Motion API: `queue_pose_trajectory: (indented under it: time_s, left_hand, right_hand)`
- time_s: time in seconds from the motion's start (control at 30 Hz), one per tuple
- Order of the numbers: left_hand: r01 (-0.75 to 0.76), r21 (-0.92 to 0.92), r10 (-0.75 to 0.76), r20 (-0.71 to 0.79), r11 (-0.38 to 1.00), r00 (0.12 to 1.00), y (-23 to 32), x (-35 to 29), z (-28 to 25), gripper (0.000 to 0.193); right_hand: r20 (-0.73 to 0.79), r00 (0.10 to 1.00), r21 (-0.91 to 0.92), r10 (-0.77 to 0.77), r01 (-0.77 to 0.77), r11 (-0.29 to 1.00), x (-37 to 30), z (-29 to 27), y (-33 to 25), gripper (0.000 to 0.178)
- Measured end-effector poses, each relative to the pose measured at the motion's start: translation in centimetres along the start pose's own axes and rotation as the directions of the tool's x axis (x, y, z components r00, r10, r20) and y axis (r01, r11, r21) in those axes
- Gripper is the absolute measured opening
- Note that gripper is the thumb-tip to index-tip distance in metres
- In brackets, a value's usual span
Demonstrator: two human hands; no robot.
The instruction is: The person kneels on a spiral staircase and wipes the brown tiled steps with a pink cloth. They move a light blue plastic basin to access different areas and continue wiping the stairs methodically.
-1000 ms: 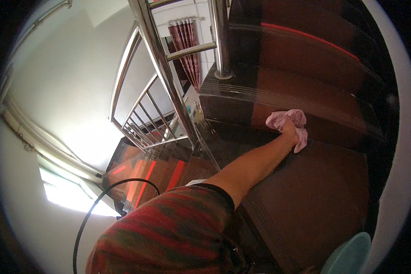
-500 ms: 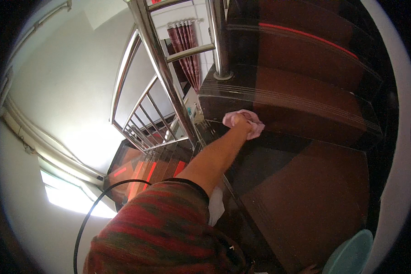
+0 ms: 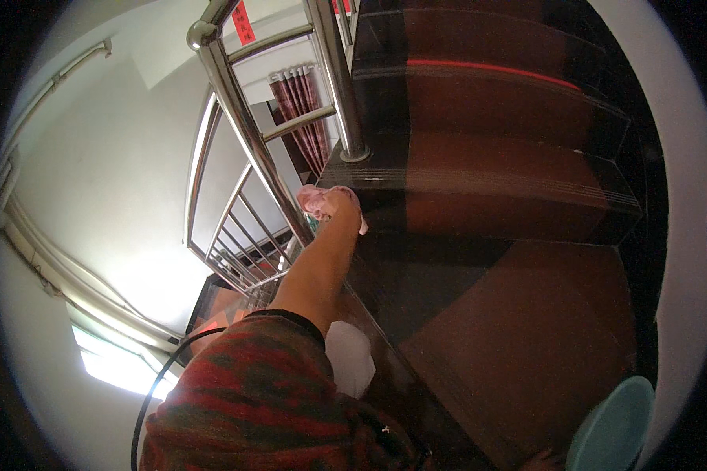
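Observation:
My left arm reaches forward in a red and dark patterned sleeve. Its hand [image 3: 337, 206] is closed round a crumpled pink cloth [image 3: 316, 200]. Cloth and hand are at the left end of a dark stair step [image 3: 487, 184], beside the metal railing [image 3: 251, 137]. A loose corner of the cloth hangs down on the hand's right side. Of my right hand [image 3: 540, 461] only a little shows at the bottom edge, left of a teal basin [image 3: 614, 428]; its fingers are too cut off to read.
Brown and black steps rise ahead, one with a red strip [image 3: 495, 71]. Below me is a brown landing [image 3: 526, 330]. On the left, past the railing, stairs go down. A white object [image 3: 350, 359] lies under my arm, and a black cable [image 3: 145, 400] loops at left.
My left hand has moved left with the pink cloth, from the step's front face to its end by the railing. The view has also shifted slightly.

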State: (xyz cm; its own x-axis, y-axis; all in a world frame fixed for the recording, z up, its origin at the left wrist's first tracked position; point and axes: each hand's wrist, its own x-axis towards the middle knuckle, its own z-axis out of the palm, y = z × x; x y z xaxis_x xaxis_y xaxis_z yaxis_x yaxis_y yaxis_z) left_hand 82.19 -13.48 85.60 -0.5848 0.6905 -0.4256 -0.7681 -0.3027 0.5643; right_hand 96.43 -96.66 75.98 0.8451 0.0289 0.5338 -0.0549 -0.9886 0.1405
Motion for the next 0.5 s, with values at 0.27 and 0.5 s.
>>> queue_pose_trajectory:
  time_s: [0.27, 0.5]
  left_hand:
    - [-0.026, -0.566, 0.177, 0.214, 0.824, 0.961, -1.1, 1.8, -0.1, 0.037]
    - [-0.018, -0.603, 0.397, 0.502, 0.798, 0.768, 1.8, 2.7, 0.4, 0.037]
  right_hand:
    - [0.011, 1.0, 0.001, -0.002, 0.002, 1.0, 0.5, -1.6, -0.1, 0.065]
    - [0.023, 1.0, 0.036, 0.012, -0.012, 0.999, 0.8, -1.6, 0.0, 0.069]
